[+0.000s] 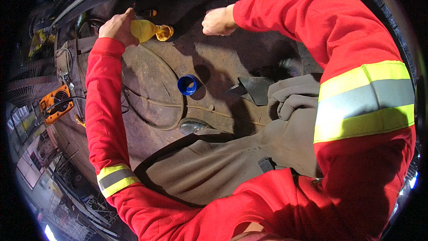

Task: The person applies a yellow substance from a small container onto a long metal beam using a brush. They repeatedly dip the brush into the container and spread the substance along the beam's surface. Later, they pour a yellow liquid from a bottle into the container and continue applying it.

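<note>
At the far left, my left hand grips a translucent yellow bottle, which lies nearly on its side in the air. Its neck points right and ends in an orange-yellow cap or wide mouth piece. To the right of the bottle and apart from it, my right hand is closed in a fist. The curled fingers hide whatever may be in it. Below and between both hands, a round blue cup or ring sits on the brown, stained floor.
A thin hose loops across the floor. A dark flat plate lies right of the blue piece. My brown apron covers my legs, with a shoe tip showing. An orange and black machine stands at the left.
</note>
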Tool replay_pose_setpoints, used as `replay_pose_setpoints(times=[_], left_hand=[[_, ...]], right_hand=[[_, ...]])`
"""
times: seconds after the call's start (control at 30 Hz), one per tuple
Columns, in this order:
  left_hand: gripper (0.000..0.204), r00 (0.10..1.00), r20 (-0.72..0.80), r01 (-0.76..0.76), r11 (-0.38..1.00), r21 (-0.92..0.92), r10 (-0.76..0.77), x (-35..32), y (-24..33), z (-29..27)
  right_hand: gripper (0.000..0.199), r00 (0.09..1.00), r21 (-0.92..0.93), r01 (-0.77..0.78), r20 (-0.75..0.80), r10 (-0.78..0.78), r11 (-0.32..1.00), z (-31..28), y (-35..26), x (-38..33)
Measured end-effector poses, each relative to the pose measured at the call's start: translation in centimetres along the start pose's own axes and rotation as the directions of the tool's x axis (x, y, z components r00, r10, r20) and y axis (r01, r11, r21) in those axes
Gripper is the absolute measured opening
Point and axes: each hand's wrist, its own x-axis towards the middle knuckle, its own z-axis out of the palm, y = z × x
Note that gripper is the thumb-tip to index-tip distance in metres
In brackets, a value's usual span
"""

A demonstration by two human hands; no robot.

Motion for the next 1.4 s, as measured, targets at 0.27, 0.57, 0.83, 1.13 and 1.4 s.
replay_pose_setpoints(times=[0.27,0.57,0.83,1.13,1.4], left_hand=[[0.067,0.998,0.048,0.031,0.999,0.027,-0.032,0.1,0.3,-0.1],[0.068,0.997,0.064,0.043,0.999,0.015,-0.044,0.4,0.6,-0.1],[0.075,0.997,0.071,0.022,0.998,0.064,-0.027,0.6,0.2,0.5],[0.068,0.992,0.102,0.066,0.998,0.023,-0.068,0.5,0.7,0.2],[0.073,0.995,0.096,0.02,0.998,0.051,-0.025,0.5,0.2,0.3]], right_hand=[[0.01,1.0,0.008,0.011,-0.022,-0.01,1.0,0.0,0.1,-0.2],[0.01,0.999,-0.004,0.012,-0.035,-0.012,1.0,0.1,0.1,-0.3],[0.009,1.0,-0.025,0.009,-0.015,-0.009,1.0,-0.2,0.0,-0.2],[0.01,1.0,-0.004,0.009,-0.02,-0.009,1.0,-0.1,0.0,-0.2],[0.023,0.994,-0.015,-0.027,0.11,0.029,1.0,-1.3,-0.4,-0.1]])
